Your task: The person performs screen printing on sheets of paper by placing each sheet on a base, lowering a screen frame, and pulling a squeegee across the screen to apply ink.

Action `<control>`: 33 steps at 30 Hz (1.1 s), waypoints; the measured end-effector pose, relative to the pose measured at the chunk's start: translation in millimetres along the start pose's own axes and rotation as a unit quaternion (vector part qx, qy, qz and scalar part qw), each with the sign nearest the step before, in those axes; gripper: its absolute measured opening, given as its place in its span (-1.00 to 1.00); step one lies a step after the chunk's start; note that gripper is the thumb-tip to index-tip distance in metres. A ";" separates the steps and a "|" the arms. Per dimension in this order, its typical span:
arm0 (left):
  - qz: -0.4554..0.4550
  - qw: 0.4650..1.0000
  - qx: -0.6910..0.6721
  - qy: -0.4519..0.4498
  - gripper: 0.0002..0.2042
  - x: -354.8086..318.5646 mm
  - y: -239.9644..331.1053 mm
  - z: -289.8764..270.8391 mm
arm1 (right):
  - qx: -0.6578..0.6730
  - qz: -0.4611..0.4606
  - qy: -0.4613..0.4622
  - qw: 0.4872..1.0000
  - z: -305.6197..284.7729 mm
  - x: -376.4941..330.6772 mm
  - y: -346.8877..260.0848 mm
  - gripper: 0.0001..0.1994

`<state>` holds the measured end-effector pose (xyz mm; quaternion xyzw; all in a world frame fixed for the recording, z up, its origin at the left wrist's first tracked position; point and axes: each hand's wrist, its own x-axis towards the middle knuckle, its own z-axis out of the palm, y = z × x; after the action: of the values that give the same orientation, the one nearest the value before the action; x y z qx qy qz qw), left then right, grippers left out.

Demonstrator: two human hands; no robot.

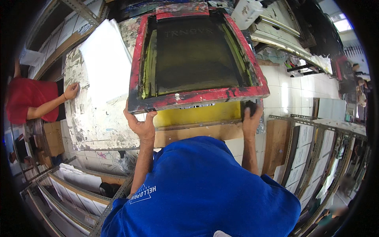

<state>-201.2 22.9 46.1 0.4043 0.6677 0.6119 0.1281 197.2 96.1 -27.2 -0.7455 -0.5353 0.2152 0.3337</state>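
A screen printing frame [210, 96] with red, ink-stained wooden sides lies tilted in front of me, its near edge raised. Its dark mesh [193, 59] has yellow-green ink streaks down both sides. My left hand [143, 126] grips the near left corner, thumb at the underside. By the near right corner, my right hand [252, 120] is closed on a small black wad [249, 107], perhaps a rag or sponge; whether it also touches the frame I cannot tell. Below the frame shows a yellow surface [197, 115] with a strip of brown board [197, 136] along its near side.
White sheets [104, 59] lie on the paint-spattered table [90, 130] to the left. Another person in a red shirt [39, 98] rests a hand on that table's left edge. Metal racks [312, 158] stand at the right, with more at the lower left. A white container [246, 14] is at the far right.
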 end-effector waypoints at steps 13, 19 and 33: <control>0.034 0.999 0.033 -0.017 -0.03 15.9 9.4 -10.4 | 0.780 0.244 -0.342 0.463 75.0 29.2 -113.9 -0.54; 0.053 0.998 0.039 -0.021 -0.05 27.6 20.1 -9.4 | 0.372 -0.036 -0.479 0.794 166.3 -27.9 -185.8 -0.54; 0.043 0.998 0.047 -0.022 -0.07 26.2 24.2 -8.8 | 0.275 -0.104 -0.377 0.878 158.0 -3.9 -179.5 -0.54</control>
<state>-214.6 33.1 78.7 0.4519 0.6743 0.5759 0.0973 -28.8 171.3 -4.8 -0.4264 -0.6144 0.5823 0.3187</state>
